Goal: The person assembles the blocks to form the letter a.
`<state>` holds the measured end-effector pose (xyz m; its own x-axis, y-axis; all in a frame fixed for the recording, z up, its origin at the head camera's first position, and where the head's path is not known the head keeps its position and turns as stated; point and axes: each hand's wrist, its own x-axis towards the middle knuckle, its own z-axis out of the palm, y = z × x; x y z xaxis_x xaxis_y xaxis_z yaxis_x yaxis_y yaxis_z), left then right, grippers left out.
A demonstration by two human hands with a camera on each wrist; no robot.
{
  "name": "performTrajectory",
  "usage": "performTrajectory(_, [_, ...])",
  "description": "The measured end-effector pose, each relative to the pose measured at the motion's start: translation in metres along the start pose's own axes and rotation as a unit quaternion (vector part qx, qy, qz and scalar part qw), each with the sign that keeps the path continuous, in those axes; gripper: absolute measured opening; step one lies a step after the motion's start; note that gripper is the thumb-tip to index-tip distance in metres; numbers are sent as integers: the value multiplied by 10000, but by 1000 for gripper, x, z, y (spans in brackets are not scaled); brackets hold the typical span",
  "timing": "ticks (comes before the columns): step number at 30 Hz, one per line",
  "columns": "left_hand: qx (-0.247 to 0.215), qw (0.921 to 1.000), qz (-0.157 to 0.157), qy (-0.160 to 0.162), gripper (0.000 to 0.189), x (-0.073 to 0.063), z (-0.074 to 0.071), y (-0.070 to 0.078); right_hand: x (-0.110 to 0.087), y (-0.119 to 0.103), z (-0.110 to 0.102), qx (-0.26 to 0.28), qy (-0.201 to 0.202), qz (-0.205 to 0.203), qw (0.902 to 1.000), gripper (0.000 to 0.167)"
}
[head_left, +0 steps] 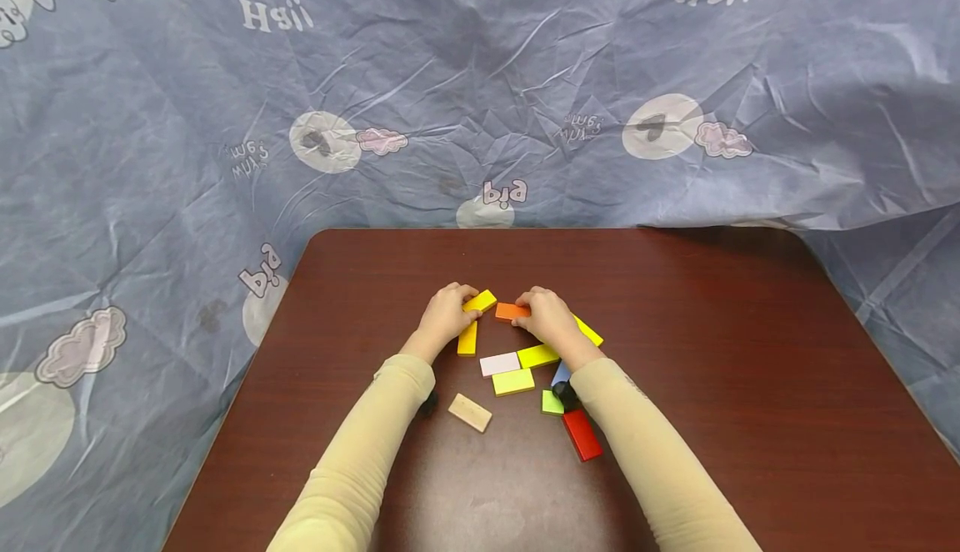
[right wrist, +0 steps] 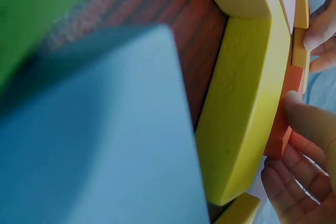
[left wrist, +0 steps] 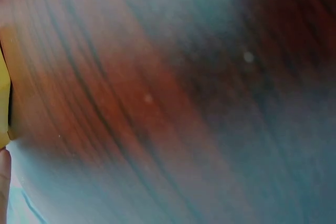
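Observation:
Near the middle of the table, my left hand (head_left: pixel 447 312) pinches a yellow wooden block (head_left: pixel 480 301) between thumb and fingers. A second, deeper yellow block (head_left: pixel 467 340) lies just below it. To the right, my right hand (head_left: pixel 549 318) grips an orange block (head_left: pixel 510 312), whose left end points toward the yellow one. The right wrist view shows thumb and fingers on either side of the orange block (right wrist: pixel 283 114), with the left hand (right wrist: pixel 323 40) beyond. Only a fingertip and a sliver of yellow block (left wrist: pixel 4 98) show at the left wrist view's edge.
Toward me lie a white block (head_left: pixel 499 364), yellow-green blocks (head_left: pixel 537 356) (head_left: pixel 513 382) and a beige block (head_left: pixel 470 412). Under the right forearm are green (head_left: pixel 552 403), blue (head_left: pixel 559 373) and red (head_left: pixel 582 435) blocks. A yellow block (head_left: pixel 588 331) lies beyond the right wrist. A printed cloth (head_left: pixel 480 102) hangs behind the table.

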<state>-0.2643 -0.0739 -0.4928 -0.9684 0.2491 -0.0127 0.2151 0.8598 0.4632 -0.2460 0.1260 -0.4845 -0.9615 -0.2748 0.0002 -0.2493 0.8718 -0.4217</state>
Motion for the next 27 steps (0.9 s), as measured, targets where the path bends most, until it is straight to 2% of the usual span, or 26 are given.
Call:
performTrajectory(5, [-261, 9993, -230, 148, 37, 1, 1, -3, 4, 1, -1, 81, 139, 206, 9997, 37])
performTrajectory(10, [-491, 9979, -297, 303, 36, 3, 2, -6, 8, 2, -3, 164, 285, 430, 9985, 36])
performTrajectory(16, [-520, 9964, -442, 494, 37, 4, 4, -11, 12, 3, -4, 279, 268, 507, 9980, 36])
performTrajectory(27, [-636, 9950, -650, 421, 37, 4, 7, -7, 13, 5, 1, 391, 231, 578, 9973, 40])
